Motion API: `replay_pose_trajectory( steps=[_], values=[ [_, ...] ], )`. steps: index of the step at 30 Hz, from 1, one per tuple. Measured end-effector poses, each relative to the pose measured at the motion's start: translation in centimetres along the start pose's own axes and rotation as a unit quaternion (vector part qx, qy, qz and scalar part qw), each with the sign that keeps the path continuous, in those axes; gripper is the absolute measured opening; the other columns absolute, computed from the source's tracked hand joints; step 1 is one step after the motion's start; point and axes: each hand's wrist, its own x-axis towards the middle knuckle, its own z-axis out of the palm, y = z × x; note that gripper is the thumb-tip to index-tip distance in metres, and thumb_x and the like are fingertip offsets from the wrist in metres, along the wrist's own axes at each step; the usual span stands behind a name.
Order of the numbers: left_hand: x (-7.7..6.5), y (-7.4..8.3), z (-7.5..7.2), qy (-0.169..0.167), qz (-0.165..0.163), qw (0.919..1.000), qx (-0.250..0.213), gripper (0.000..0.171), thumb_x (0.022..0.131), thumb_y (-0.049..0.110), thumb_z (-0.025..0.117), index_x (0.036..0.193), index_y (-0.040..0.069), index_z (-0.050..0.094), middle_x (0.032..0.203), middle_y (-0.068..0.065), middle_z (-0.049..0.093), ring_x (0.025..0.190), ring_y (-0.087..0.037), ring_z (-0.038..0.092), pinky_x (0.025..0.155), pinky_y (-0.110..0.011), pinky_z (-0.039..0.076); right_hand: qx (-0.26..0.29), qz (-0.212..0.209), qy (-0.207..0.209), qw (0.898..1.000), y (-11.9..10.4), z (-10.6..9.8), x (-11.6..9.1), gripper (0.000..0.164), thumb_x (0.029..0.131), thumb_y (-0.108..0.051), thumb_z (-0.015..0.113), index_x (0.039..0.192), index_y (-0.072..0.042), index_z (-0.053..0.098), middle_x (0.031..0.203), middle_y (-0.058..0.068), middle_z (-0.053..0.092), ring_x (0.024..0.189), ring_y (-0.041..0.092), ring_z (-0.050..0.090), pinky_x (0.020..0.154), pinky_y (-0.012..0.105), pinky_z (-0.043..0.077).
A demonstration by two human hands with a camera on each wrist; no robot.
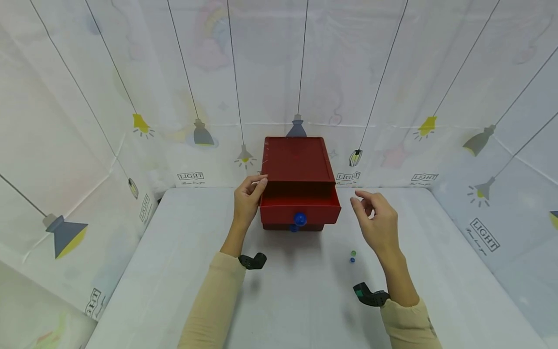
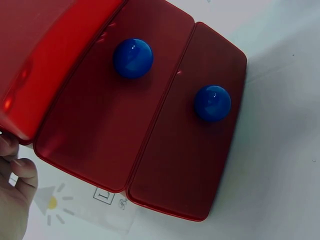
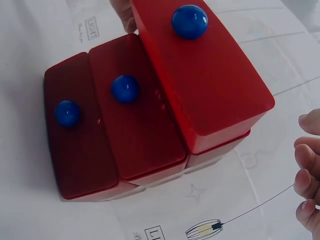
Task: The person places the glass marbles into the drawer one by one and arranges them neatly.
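A dark red drawer cabinet (image 1: 296,157) with blue round knobs stands at the far side of the table. Its top drawer (image 1: 301,214) is pulled out; the two lower drawers (image 3: 135,120) are closed. At the cabinet's left side is my left hand (image 1: 247,199), its fingertips touching the side near the front edge. My right hand (image 1: 378,220) hovers in the air to the right of the drawer, fingers loosely bent, nothing visible between them. On the table below it lie two small round pieces, one green (image 1: 353,253) and one blue (image 1: 352,260).
The white tabletop (image 1: 296,300) reaches back to a white curtain (image 1: 270,72) printed with lamps, which also hangs along both sides. The cabinet stands close to the back curtain. Each wrist carries a small black camera, one by the left sleeve (image 1: 218,295).
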Motion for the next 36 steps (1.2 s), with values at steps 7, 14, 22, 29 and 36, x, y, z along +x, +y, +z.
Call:
replay_pose_trajectory(
  steps=[7, 14, 22, 29, 36],
  values=[
    [-0.1, -0.1, 0.0, -0.002, -0.002, 1.0, -0.004, 0.027, 0.097, 0.03, 0.068, 0.115, 0.01, 0.072, 0.081, 0.008, 0.073, 0.061, -0.007, 0.056, 0.05, -0.022, 0.047, -0.009, 0.024, -0.008, 1.0, 0.7, -0.3, -1.2, 0.022, 0.092, -0.01, 0.071, 0.112, 0.001, 0.072, 0.075, 0.008, 0.057, 0.069, 0.018, 0.048, 0.061, 0.013, 0.035],
    [-0.1, 0.1, 0.0, -0.003, -0.004, 0.9999, -0.01, 0.027, 0.097, 0.027, 0.068, 0.115, 0.008, 0.072, 0.081, 0.008, 0.073, 0.059, -0.008, 0.057, 0.049, -0.022, 0.048, -0.019, 0.05, -0.021, 0.998, 1.6, -0.3, -2.3, 0.022, 0.092, -0.011, 0.071, 0.111, 0.0, 0.072, 0.075, 0.006, 0.058, 0.069, 0.013, 0.047, 0.06, 0.012, 0.035],
    [-0.1, 0.2, 0.0, -0.008, -0.019, 0.9997, -0.01, 0.026, 0.099, 0.018, 0.065, 0.119, 0.002, 0.069, 0.083, 0.012, 0.073, 0.063, -0.006, 0.057, 0.052, -0.02, 0.048, -0.024, 0.056, -0.032, 0.998, 2.9, -0.3, -3.6, 0.022, 0.092, -0.01, 0.072, 0.111, 0.0, 0.072, 0.075, 0.005, 0.058, 0.068, 0.016, 0.047, 0.059, 0.011, 0.033],
    [-0.8, 2.6, 0.3, -0.013, -0.013, 0.9998, -0.008, 0.025, 0.099, 0.014, 0.064, 0.118, -0.001, 0.068, 0.077, 0.011, 0.07, 0.061, -0.006, 0.053, 0.051, -0.02, 0.044, -0.042, 0.074, -0.053, 0.995, 3.6, -0.1, -4.7, 0.022, 0.093, -0.014, 0.071, 0.111, -0.002, 0.072, 0.076, 0.003, 0.058, 0.068, 0.012, 0.046, 0.058, 0.011, 0.034],
    [-0.9, 3.3, 0.3, -0.01, -0.006, 0.9999, -0.002, 0.024, 0.098, 0.014, 0.064, 0.117, -0.001, 0.069, 0.078, 0.01, 0.07, 0.06, -0.006, 0.049, 0.05, -0.02, 0.04, -0.055, 0.083, -0.071, 0.993, 4.3, 0.1, -5.5, 0.022, 0.093, -0.016, 0.072, 0.11, -0.002, 0.072, 0.076, 0.003, 0.058, 0.068, 0.013, 0.047, 0.057, 0.013, 0.036]
  ],
)
